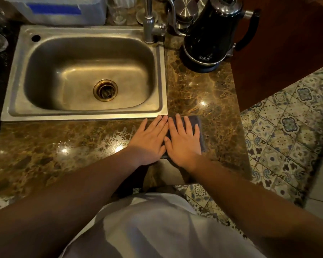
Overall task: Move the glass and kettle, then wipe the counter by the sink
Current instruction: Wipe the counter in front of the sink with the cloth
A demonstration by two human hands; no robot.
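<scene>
A dark grey cloth (197,127) lies flat on the brown marble counter (203,90), just in front of the sink's right corner. My left hand (149,139) and my right hand (183,138) press down on it side by side, palms flat and fingers stretched out. Most of the cloth is hidden under them. The black electric kettle (211,40) stands on its base at the back right of the counter. A clear glass (117,10) stands behind the sink, left of the tap. A wet smear (117,138) shines on the counter left of my hands.
The steel sink (86,112) fills the left middle, with its tap (149,21) at the back right corner. A white and blue box (63,10) sits behind it. Steel canisters (185,10) stand beside the kettle. The counter ends at the right above a patterned tile floor (287,127).
</scene>
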